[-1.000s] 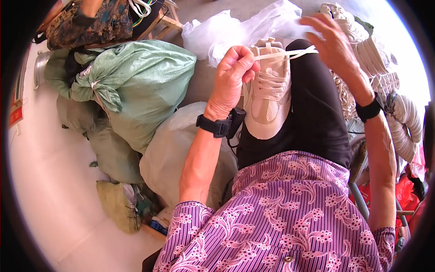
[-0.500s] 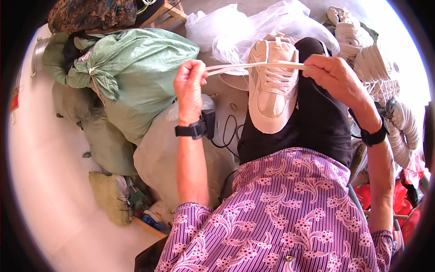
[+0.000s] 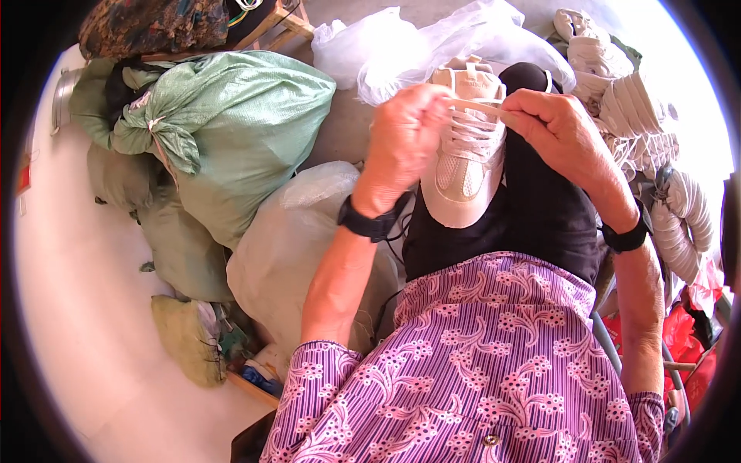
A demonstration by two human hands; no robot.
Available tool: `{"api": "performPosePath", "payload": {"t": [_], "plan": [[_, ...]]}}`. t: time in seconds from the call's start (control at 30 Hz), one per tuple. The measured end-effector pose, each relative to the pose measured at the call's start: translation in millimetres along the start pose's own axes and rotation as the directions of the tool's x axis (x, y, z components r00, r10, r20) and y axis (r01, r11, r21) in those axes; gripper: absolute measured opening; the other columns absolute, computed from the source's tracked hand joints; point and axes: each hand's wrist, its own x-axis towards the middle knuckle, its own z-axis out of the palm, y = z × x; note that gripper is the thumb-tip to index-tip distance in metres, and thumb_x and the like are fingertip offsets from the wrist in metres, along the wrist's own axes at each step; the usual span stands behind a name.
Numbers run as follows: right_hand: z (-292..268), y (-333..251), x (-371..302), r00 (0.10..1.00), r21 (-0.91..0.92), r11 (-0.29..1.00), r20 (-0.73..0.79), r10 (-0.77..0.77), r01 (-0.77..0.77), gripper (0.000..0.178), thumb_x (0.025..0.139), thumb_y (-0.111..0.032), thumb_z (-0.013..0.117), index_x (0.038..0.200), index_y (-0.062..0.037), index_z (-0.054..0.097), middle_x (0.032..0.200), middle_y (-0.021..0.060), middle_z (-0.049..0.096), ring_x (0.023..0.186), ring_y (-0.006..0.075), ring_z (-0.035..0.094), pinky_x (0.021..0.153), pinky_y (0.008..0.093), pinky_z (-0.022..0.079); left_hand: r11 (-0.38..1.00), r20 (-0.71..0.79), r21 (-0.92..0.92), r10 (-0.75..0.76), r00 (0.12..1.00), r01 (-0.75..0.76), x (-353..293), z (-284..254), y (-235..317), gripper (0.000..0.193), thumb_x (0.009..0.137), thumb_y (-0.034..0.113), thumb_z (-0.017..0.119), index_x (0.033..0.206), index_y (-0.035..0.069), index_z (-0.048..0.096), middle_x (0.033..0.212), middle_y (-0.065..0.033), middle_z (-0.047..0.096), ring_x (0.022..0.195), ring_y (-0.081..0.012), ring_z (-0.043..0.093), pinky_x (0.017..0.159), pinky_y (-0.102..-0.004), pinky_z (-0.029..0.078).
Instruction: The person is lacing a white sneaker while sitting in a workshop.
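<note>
A pale beige sneaker (image 3: pixel 461 170) rests on my lap in black trousers, its toe toward me and its laces threaded across the tongue. Over the shoe's upper part a short stretch of shoelace (image 3: pixel 476 105) runs between my hands. My left hand (image 3: pixel 407 131), somewhat blurred, is closed on one end at the shoe's left side. On the right, my right hand (image 3: pixel 557 133) pinches the lace between thumb and forefinger. Both wrists wear black bands. A loop of lace shows beyond the right fingers.
A large green sack (image 3: pixel 239 131) and a whitish sack (image 3: pixel 301 255) stand to the left. White plastic bags (image 3: pixel 432 46) lie beyond the shoe. Stacked pale shoes (image 3: pixel 629 104) line the right side, above red bags (image 3: pixel 683 339). A cable hangs near my left wrist.
My left hand has moved right, close to the shoe and my right hand. The lace span between the hands is much shorter. The right hand has shifted slightly; the shoe stays in place.
</note>
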Motion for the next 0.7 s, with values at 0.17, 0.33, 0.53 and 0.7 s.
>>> {"api": "performPosePath", "payload": {"t": [0.17, 0.33, 0.53, 0.7], "plan": [[6.3, 26.1, -5.2, 0.995, -0.049, 0.996, -0.057, -0.081, 0.078, 0.017, 0.085, -0.015, 0.059, 0.086, 0.0014, 0.063, 0.075, 0.0176, 0.061, 0.071, 0.0338, 0.061, 0.065, 0.0376, 0.048, 0.962, -0.066, 0.270, 0.045, 0.997, -0.025, -7.1, -18.7, -21.0, 0.015, 0.089, 0.013, 0.059, 0.100, 0.002, 0.063, 0.083, -0.0080, 0.064, 0.075, -0.0174, 0.060, 0.070, -0.0290, 0.048], [26.4, 21.7, 4.9, 0.985, -0.024, 0.992, -0.120, -0.122, 0.120, 0.016, 0.084, -0.015, 0.059, 0.085, 0.0010, 0.063, 0.076, 0.0176, 0.062, 0.073, 0.0342, 0.061, 0.066, 0.0383, 0.048, 0.944, 0.104, 0.176, 0.263, 0.959, -0.278, 8.7, -2.1, 3.6, 0.017, 0.088, 0.011, 0.059, 0.103, 0.004, 0.063, 0.094, -0.0139, 0.062, 0.084, -0.0272, 0.060, 0.076, -0.0343, 0.047], [38.3, 29.7, 18.0, 0.975, -0.207, 0.964, -0.108, -0.193, 0.168, 0.014, 0.083, -0.013, 0.056, 0.086, -0.0027, 0.066, 0.080, 0.0153, 0.062, 0.078, 0.0336, 0.061, 0.070, 0.0414, 0.047, 0.996, 0.111, 0.076, 0.039, 0.993, -0.048, 5.7, 10.3, -8.6, 0.013, 0.089, 0.012, 0.061, 0.096, 0.001, 0.063, 0.078, -0.0083, 0.064, 0.070, -0.0148, 0.059, 0.065, -0.0276, 0.048], [43.9, 43.8, 42.9, 0.921, -0.365, 0.878, -0.115, -0.372, 0.309, 0.014, 0.082, -0.012, 0.057, 0.090, -0.0062, 0.067, 0.084, 0.0122, 0.060, 0.086, 0.0315, 0.060, 0.073, 0.0418, 0.047, 0.992, 0.055, -0.012, -0.125, 0.991, 0.126, 4.6, 8.9, -15.5, 0.013, 0.084, 0.006, 0.068, 0.094, 0.000, 0.065, 0.081, -0.0022, 0.065, 0.071, -0.0061, 0.057, 0.065, -0.0218, 0.048]]}}
